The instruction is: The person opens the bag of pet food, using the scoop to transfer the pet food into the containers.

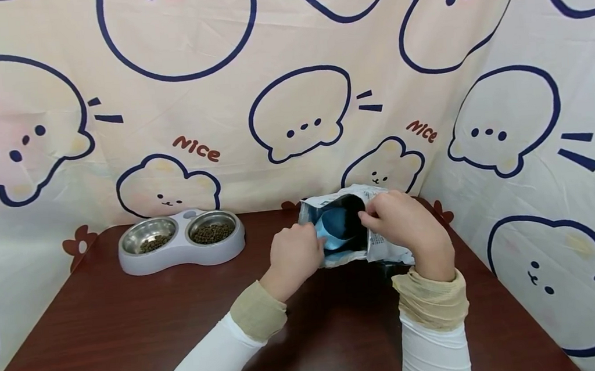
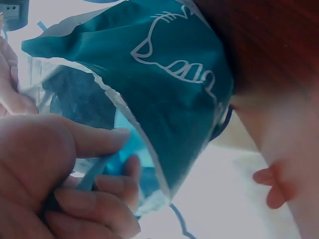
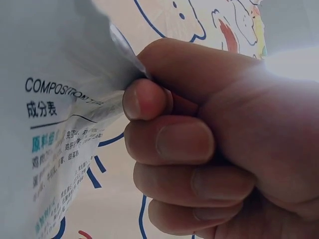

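At the right back of the table stands a pet food bag (image 1: 383, 250), its mouth gaping toward me. In the left wrist view the bag (image 2: 174, 114) shows a teal side with a white cat outline. My left hand (image 1: 293, 258) curls round the handle of a light blue scoop (image 1: 328, 238), whose cup lies inside the bag mouth. My right hand (image 1: 411, 226) pinches the bag's right edge. In the right wrist view, thumb and bent forefinger of that hand (image 3: 184, 154) grip the white printed panel. The bag's contents are too dark to make out.
Left of the bag, a pale double pet bowl (image 1: 182, 257) holds brown kibble (image 1: 212, 233) in both steel dishes. The dark wooden table (image 1: 131, 332) meets a cartoon-printed curtain (image 1: 234, 184) at the back and right.
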Demonstrator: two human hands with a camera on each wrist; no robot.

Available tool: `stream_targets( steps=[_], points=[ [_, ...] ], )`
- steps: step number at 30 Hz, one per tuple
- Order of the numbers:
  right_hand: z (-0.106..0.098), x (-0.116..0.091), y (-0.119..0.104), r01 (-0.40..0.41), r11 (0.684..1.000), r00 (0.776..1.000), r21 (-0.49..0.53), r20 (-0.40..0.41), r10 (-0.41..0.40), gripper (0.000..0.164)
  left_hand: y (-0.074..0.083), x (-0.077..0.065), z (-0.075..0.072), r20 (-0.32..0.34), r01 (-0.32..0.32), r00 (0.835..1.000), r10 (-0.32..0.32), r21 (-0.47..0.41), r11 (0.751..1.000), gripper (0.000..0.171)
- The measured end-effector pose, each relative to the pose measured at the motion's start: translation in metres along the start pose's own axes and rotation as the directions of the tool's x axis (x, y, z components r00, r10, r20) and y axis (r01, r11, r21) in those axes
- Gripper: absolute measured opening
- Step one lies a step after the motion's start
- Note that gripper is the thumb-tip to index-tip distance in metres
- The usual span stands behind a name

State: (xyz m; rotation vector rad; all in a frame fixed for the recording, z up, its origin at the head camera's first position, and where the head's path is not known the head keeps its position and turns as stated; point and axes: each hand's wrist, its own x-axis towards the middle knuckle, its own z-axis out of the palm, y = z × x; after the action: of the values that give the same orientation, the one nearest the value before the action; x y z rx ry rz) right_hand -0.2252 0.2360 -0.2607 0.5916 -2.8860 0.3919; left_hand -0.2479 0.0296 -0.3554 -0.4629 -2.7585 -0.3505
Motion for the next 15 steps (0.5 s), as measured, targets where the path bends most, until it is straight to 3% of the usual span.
stream_targets(
  steps=[6, 12, 15],
  points=[
    [-0.001, 0.000, 0.001, -0.004, 1.000, 1.000, -0.002, 0.006, 0.004, 0.045, -0.019, -0.009, -0.002, 0.020, -0.011, 1.000, 0.014, -0.145, 0.989, 0.036],
    [-0.001, 0.000, 0.001, 0.003, 1.000, 1.000, -0.003, 0.009, -0.003, 0.048, -0.031, -0.018, -0.013, 0.085, -0.002, 0.996, 0.031, -0.324, 0.946, 0.027],
    [0.000, -0.001, 0.001, 0.007, 1.000, 1.000, -0.002, 0.006, -0.007, 0.049, -0.035, -0.021, -0.019, 0.101, -0.009, 0.994, 0.050, -0.367, 0.930, 0.025]
  ],
)
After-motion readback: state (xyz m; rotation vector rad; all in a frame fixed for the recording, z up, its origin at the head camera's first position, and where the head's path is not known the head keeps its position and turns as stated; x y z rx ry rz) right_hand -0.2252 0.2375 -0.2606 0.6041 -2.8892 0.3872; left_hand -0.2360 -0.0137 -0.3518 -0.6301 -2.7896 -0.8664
